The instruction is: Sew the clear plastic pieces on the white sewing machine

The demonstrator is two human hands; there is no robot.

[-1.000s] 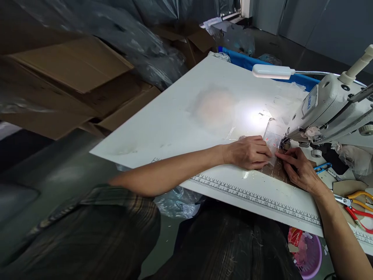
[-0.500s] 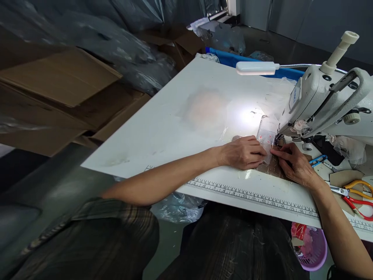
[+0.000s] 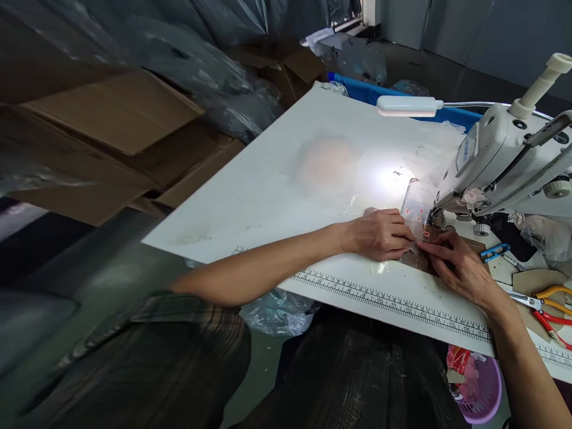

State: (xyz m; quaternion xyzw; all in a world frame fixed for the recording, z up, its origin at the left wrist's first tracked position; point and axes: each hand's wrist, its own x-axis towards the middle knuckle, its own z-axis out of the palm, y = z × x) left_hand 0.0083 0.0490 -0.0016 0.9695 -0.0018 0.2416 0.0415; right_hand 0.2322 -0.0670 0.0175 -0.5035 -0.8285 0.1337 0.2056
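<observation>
A piece of thin, sheer white fabric with small red marks (image 3: pixel 413 212) lies at the needle area of a white sewing machine (image 3: pixel 494 152). My left hand (image 3: pixel 383 236) is curled on the fabric's left side, its fingertips closed over the edge. From the right, my right hand (image 3: pixel 465 268) pinches the near edge with thumb and index finger, just in front of the presser foot (image 3: pixel 434 217). Both hands rest low over a brown plate (image 3: pixel 417 260) set in the tabletop. The fingers partly hide the fabric.
A ruler strip (image 3: pixel 379 302) runs along the white table's (image 3: pixel 250 202) front edge. To the right lie blue thread snips (image 3: pixel 495 252) and orange-handled scissors (image 3: pixel 552 292). A lamp (image 3: pixel 409 106) hangs above. A purple basket (image 3: pixel 487 396) stands below; cardboard boxes (image 3: pixel 120 113) are at left.
The whole view has shifted slightly, so the scene sits further right. My right fingers have come nearer to my left hand at the fabric's near edge, and more red marks show beside the foot.
</observation>
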